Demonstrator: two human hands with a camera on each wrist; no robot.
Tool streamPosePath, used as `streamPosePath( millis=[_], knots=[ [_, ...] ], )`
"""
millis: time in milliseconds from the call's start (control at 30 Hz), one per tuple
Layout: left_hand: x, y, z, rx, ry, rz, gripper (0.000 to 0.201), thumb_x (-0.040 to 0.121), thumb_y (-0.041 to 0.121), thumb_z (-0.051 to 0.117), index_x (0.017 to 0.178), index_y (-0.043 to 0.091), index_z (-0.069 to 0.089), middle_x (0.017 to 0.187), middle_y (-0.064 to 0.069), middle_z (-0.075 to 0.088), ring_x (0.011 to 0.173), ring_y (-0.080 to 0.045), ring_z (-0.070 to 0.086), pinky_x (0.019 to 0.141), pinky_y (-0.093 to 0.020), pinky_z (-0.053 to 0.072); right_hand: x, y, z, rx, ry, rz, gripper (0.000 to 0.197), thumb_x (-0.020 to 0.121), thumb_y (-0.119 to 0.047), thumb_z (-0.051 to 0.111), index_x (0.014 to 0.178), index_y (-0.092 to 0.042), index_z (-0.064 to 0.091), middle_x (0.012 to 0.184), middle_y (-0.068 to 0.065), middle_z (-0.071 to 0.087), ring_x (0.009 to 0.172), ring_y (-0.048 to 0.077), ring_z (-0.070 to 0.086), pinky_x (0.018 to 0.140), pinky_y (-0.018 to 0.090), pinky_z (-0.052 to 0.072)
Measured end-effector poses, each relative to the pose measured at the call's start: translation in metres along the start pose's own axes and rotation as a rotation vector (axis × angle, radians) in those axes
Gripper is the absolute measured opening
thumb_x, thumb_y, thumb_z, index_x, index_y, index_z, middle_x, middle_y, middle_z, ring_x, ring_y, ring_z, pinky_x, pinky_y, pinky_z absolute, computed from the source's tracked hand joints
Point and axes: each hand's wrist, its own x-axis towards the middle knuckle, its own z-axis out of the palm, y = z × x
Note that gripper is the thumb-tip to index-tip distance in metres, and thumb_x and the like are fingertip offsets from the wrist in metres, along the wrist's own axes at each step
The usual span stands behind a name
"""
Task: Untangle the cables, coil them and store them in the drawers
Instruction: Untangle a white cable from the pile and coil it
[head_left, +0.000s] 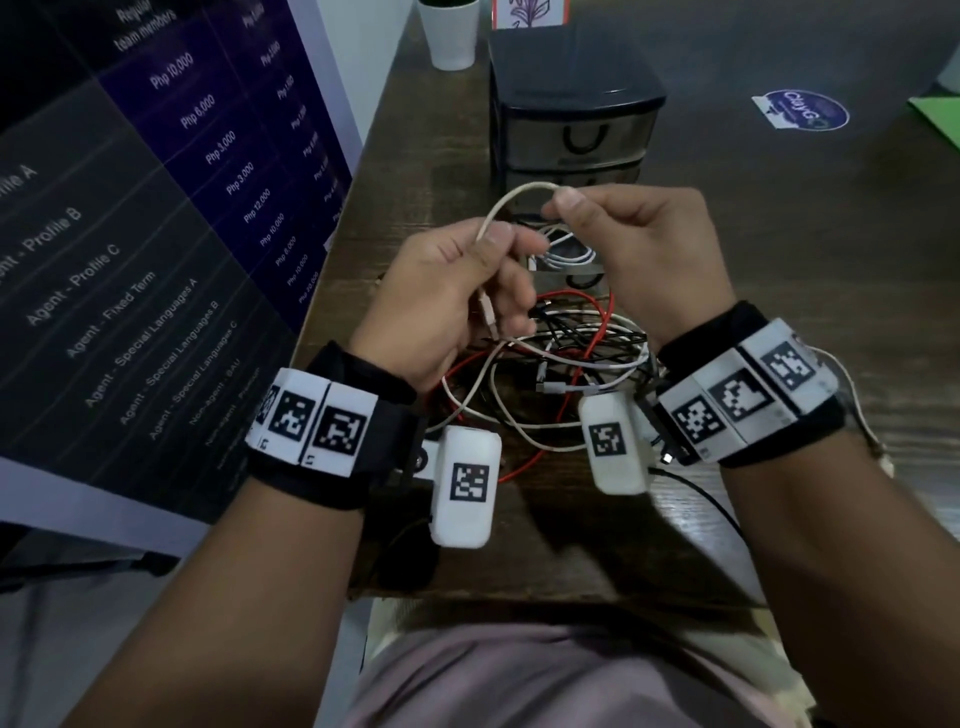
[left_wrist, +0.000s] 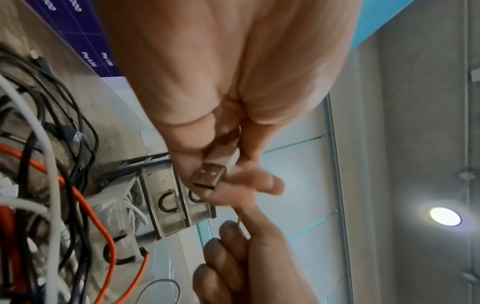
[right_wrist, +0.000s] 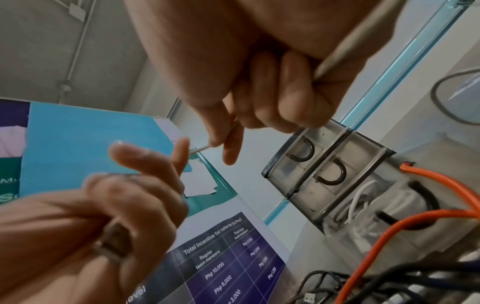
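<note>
head view: both hands (head_left: 447, 291) pinching white cable (head_left: 511, 200) above tangle (head_left: 561, 364)

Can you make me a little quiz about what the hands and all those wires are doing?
1. True or false: both hands are holding the same pale cable.
2. Which drawer of the drawer unit is pulled open? A) the top one B) the bottom one C) none
3. Fill in: the tangled pile on the table has white, black and ___ cables.

Key
1. True. The left hand pinches it and keeps its USB plug in the palm, and the right hand pinches the loop.
2. B. The bottom drawer is open with a coiled white cable inside.
3. Red.
</note>
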Motion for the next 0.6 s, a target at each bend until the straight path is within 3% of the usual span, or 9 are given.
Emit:
streamPosePath(
  millis=[67, 133, 233, 300, 367, 500, 567, 600],
  knots=[
    [0.000, 0.000, 0.001, -0.034, -0.034, 0.024, 0.027, 0.105, 0.008, 0.037, 0.111, 0.004, 0.063, 0.063, -0.002, 0.058, 0.052, -0.012, 0.047, 0.054, -0.026, 0.047, 0.002, 0.006, 0.003, -0.054, -0.013, 0.000, 0.016, 0.094, -0.031, 0.064, 0.095, -0.024, 0.078, 0.085, -0.010, 0.076, 0.086, 0.008, 0.071, 0.080, 0.031, 0.056],
    [0.000, -0.001, 0.003, -0.031, -0.071, 0.018, 0.027, 0.104, 0.008, 0.037, 0.111, 0.005, 0.063, 0.058, 0.001, 0.050, 0.050, -0.010, 0.035, 0.048, -0.023, 0.031, 0.003, 0.010, 0.006, -0.074, -0.001, -0.018, 0.018, 0.097, -0.028, 0.059, 0.103, -0.022, 0.076, 0.087, -0.014, 0.074, 0.088, 0.001, 0.068, 0.083, 0.031, 0.055],
    [-0.003, -0.003, 0.010, 0.020, -0.145, -0.051, 0.033, 0.103, 0.024, 0.041, 0.088, 0.008, 0.066, 0.049, 0.005, 0.034, 0.044, -0.010, 0.023, 0.044, -0.025, 0.018, 0.005, 0.011, 0.007, -0.069, 0.098, -0.069, 0.021, 0.098, -0.016, 0.055, 0.114, -0.018, 0.068, 0.078, -0.026, 0.057, 0.076, -0.012, 0.055, 0.075, 0.014, 0.044],
    [-0.006, -0.002, 0.015, -0.028, -0.186, -0.090, 0.042, 0.104, 0.029, 0.041, 0.069, 0.012, 0.057, 0.047, 0.006, 0.028, 0.042, -0.011, 0.019, 0.042, -0.022, 0.015, 0.004, 0.010, 0.008, -0.043, 0.160, -0.098, 0.014, 0.096, -0.014, 0.056, 0.107, -0.020, 0.063, 0.076, -0.018, 0.058, 0.072, -0.006, 0.056, 0.071, 0.020, 0.047],
    [-0.007, 0.002, 0.018, -0.135, -0.214, -0.065, 0.044, 0.103, 0.029, 0.039, 0.063, 0.013, 0.050, 0.049, 0.004, 0.026, 0.044, -0.011, 0.018, 0.042, -0.022, 0.015, 0.003, 0.010, 0.012, -0.004, 0.150, -0.106, 0.005, 0.096, -0.016, 0.058, 0.096, -0.020, 0.060, 0.079, -0.007, 0.066, 0.074, 0.007, 0.065, 0.073, 0.033, 0.055],
    [0.000, 0.021, 0.013, -0.294, -0.120, 0.091, 0.041, 0.106, 0.025, 0.034, 0.073, 0.009, 0.051, 0.053, 0.002, 0.028, 0.046, -0.013, 0.026, 0.043, -0.025, 0.028, -0.004, 0.015, 0.022, -0.011, -0.031, -0.030, 0.014, 0.095, -0.026, 0.061, 0.085, -0.024, 0.070, 0.076, 0.001, 0.072, 0.071, 0.014, 0.068, 0.074, 0.044, 0.057],
    [0.004, 0.030, 0.009, -0.340, -0.054, 0.141, 0.038, 0.107, 0.023, 0.033, 0.082, 0.005, 0.055, 0.053, 0.002, 0.032, 0.049, -0.013, 0.031, 0.047, -0.025, 0.034, -0.010, 0.011, 0.027, -0.054, -0.128, -0.052, 0.018, 0.095, -0.034, 0.059, 0.085, -0.028, 0.073, 0.068, 0.005, 0.070, 0.063, 0.017, 0.064, 0.067, 0.045, 0.055],
    [0.005, 0.034, 0.008, -0.343, -0.028, 0.158, 0.036, 0.107, 0.022, 0.033, 0.088, 0.004, 0.058, 0.052, 0.002, 0.034, 0.050, -0.012, 0.033, 0.048, -0.025, 0.035, -0.014, 0.007, 0.029, -0.072, -0.167, -0.070, 0.018, 0.096, -0.034, 0.058, 0.084, -0.032, 0.071, 0.064, 0.003, 0.067, 0.058, 0.014, 0.060, 0.063, 0.039, 0.053]
  ],
)
